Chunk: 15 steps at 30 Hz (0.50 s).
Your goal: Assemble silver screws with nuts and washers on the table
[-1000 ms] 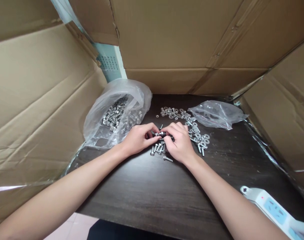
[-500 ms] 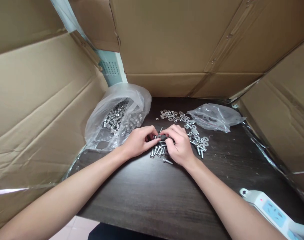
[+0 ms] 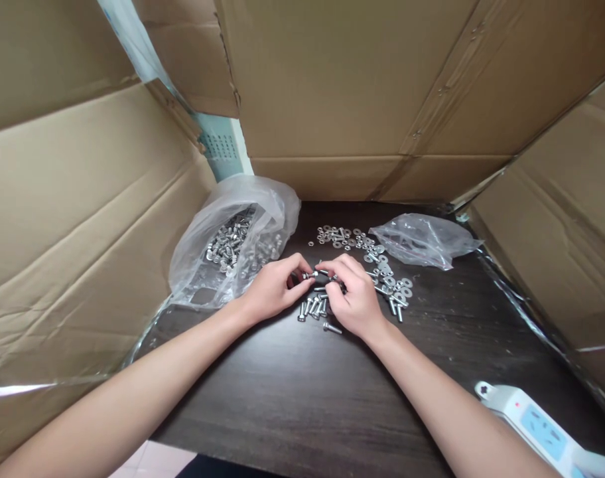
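My left hand [image 3: 271, 289] and my right hand [image 3: 353, 295] meet at the middle of a dark wooden table [image 3: 302, 392]. Between their fingertips they pinch a small silver bolt [image 3: 313, 274], lying roughly level. Whether a washer sits on it I cannot tell. Just below the hands lies a small heap of loose bolts [image 3: 313, 308]. Scattered washers and nuts [image 3: 382, 265] spread out behind and to the right of my right hand.
A clear plastic bag of bolts [image 3: 227, 242] lies open at the left rear. A flatter plastic bag [image 3: 422, 239] lies at the right rear. Cardboard sheets [image 3: 83, 219] wall in the table on three sides. A white power strip [image 3: 531, 421] sits at the near right.
Both hands stay together on the small bolt with slight finger motion. The camera has tipped a little, so everything sits lower in view.
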### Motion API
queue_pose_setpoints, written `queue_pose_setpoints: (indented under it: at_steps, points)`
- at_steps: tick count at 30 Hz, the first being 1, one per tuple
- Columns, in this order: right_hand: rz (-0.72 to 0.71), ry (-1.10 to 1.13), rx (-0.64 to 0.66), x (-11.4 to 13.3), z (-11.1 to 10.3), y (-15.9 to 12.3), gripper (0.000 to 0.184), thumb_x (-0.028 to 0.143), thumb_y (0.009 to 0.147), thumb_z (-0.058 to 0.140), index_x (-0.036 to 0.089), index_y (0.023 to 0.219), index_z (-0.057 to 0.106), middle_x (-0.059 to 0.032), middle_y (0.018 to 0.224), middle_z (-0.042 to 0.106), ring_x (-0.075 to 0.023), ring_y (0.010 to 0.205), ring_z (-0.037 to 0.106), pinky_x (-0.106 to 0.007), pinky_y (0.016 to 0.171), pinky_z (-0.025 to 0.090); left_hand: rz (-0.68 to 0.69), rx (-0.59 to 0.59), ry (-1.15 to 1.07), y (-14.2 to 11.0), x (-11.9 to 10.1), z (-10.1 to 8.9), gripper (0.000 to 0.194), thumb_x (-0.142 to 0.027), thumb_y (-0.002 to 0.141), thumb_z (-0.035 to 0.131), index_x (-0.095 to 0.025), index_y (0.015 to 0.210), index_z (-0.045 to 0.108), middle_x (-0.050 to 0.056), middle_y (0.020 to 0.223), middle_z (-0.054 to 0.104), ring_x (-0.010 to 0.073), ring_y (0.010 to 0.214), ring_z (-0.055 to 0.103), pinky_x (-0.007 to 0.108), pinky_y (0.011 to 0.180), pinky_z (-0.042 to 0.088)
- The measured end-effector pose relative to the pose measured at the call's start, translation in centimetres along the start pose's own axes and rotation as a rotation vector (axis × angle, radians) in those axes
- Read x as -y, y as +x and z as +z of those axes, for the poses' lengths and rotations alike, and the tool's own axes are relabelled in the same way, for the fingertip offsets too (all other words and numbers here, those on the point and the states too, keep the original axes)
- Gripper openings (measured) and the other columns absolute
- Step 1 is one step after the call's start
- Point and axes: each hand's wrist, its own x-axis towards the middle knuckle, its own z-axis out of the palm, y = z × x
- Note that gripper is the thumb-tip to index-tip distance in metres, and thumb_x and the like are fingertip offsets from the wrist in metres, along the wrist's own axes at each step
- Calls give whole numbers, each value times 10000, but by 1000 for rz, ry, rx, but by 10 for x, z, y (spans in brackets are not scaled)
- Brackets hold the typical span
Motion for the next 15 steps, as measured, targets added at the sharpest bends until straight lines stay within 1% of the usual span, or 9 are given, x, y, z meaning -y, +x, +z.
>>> queue_pose_setpoints:
  at_steps: [6, 12, 15]
  points:
    - [4, 6, 25, -1, 1, 0, 260, 99, 837, 458, 201, 922, 683, -34, 796, 603, -204, 776, 577, -348, 728, 451, 3, 16, 2, 0, 0, 0, 75, -252, 944, 655, -196, 985, 628, -7, 849, 710, 113, 647, 644, 225, 629, 506]
    - [-21, 50, 4, -1, 1, 0, 248, 93, 836, 464, 207, 918, 669, -24, 776, 590, -193, 744, 574, -328, 686, 453, 13, 9, -1, 0, 0, -1, 75, -244, 943, 644, -195, 998, 633, 11, 907, 725, 119, 667, 642, 235, 635, 519]
    - [-16, 52, -5, -1, 2, 0, 260, 91, 834, 468, 207, 958, 665, -24, 786, 591, -192, 746, 583, -323, 676, 458, 29, -9, -35, 0, -1, -1, 69, -229, 938, 642, -190, 994, 635, 19, 921, 725, 118, 678, 645, 230, 630, 527]
